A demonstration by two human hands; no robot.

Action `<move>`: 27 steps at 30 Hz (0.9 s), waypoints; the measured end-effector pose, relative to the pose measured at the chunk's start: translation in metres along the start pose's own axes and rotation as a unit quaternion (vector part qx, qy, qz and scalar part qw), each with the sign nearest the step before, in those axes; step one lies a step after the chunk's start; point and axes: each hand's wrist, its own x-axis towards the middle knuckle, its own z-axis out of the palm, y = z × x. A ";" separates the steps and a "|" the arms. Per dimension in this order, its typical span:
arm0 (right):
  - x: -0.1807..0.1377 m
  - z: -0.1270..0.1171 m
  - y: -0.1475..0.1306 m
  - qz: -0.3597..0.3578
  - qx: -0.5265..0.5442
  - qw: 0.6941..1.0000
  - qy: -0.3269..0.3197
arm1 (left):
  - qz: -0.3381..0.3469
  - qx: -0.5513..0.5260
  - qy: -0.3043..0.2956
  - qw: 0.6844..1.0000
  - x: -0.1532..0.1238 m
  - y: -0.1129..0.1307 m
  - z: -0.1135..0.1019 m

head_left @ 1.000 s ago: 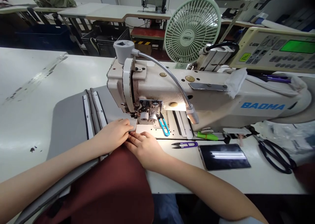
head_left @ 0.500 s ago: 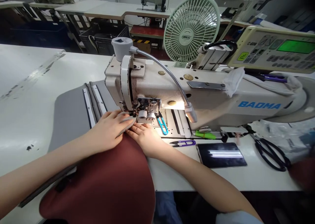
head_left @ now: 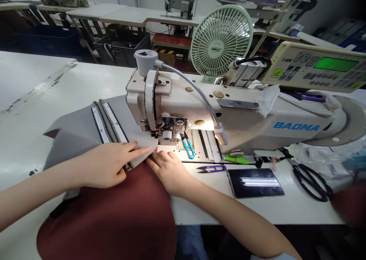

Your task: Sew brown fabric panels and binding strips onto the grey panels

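Under the sewing machine head (head_left: 168, 132) lies the edge of a fabric piece, grey (head_left: 81, 126) on one face and dark red (head_left: 122, 214) where it folds toward me. My left hand (head_left: 111, 164) rests on the folded grey part, its index finger stretched along the edge and its other fingers bent around the fold. Close beside the needle area, my right hand (head_left: 168, 170) has its bent fingers at the same fabric's edge, with the fingertips partly hidden. Two pale strips (head_left: 114, 121) with dark edging run across the grey face, left of the machine.
Blue thread snips (head_left: 188, 145) lie on the machine bed. Purple snips (head_left: 212, 169), a phone (head_left: 255, 182) and black-handled scissors (head_left: 311, 182) lie to the right. Behind the machine stand a green fan (head_left: 221, 42) and a control panel (head_left: 317, 67). A bendable lamp (head_left: 220, 132) hangs by the needle area.
My left hand has moved left and a little down, away from the needle area. The grey fabric's far left corner is now turned up. The right hand's fingers are more bent.
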 end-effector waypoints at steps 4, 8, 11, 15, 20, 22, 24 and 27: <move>0.001 0.005 0.000 -0.012 -0.026 0.999 0.016 | -0.009 0.028 -0.041 0.999 0.012 -0.007 -0.006; 0.004 0.009 0.003 -0.012 -0.048 0.998 0.027 | -0.033 0.094 -0.043 0.994 0.023 -0.008 -0.007; 0.007 0.012 0.005 -0.007 -0.063 0.998 0.026 | -0.048 0.098 -0.025 0.994 0.032 -0.001 -0.012; 0.009 0.019 0.003 -0.014 -0.092 0.995 0.044 | -0.075 0.074 -0.005 0.994 0.042 0.012 -0.016; 0.020 0.026 -0.006 0.010 -0.099 0.993 0.066 | -0.098 0.074 0.007 0.992 0.051 0.027 -0.008; 0.023 0.026 -0.009 0.022 -0.100 0.993 0.067 | -0.104 0.080 0.006 0.991 0.054 0.031 -0.004; 0.023 0.025 -0.013 0.027 -0.101 0.992 0.064 | -0.116 0.086 -0.010 0.989 0.056 0.032 -0.001; 0.020 0.026 -0.018 0.041 -0.105 0.992 0.057 | -0.120 0.068 -0.015 0.990 0.058 0.031 -0.002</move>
